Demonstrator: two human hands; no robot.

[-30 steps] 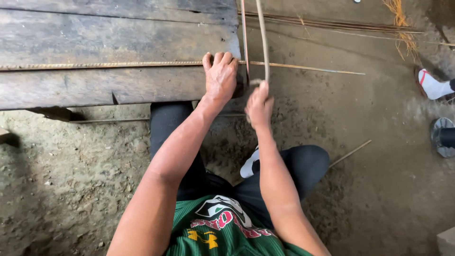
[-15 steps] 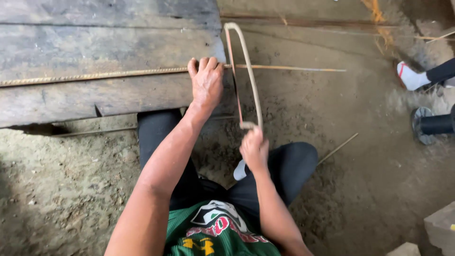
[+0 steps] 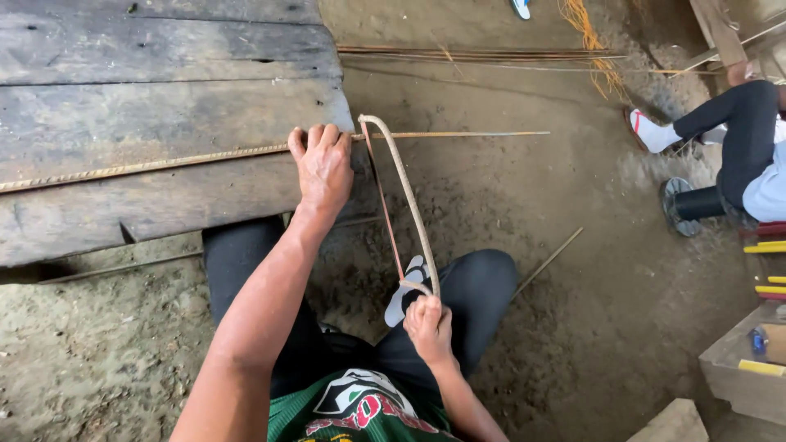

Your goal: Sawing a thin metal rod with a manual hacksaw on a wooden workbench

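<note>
The left hand (image 3: 324, 168) presses flat, fingers closed over the ribbed steel rebar (image 3: 147, 166) on the plank bench (image 3: 164, 90); the right hand (image 3: 428, 326), at five o'clock from it, grips the handmade hacksaw (image 3: 407, 196) in a fist. The thin blade could buckle or skid toward the knuckles if the rusty rod rolls

- A rough, makeshift worksite, the kind where steel rod is cut by hand on the ground.
- Bare dirt floor (image 3: 589, 327), dusty and uneven.
- Weathered plank platform (image 3: 147, 106) serving as a workbench.
- Long steel rods (image 3: 483, 55) lying loose on the dirt.
- A wooden crate (image 3: 741, 372) with yellow-handled tools (image 3: 765, 247) at the right edge.
- Another person's legs (image 3: 720, 131) nearby.
</note>
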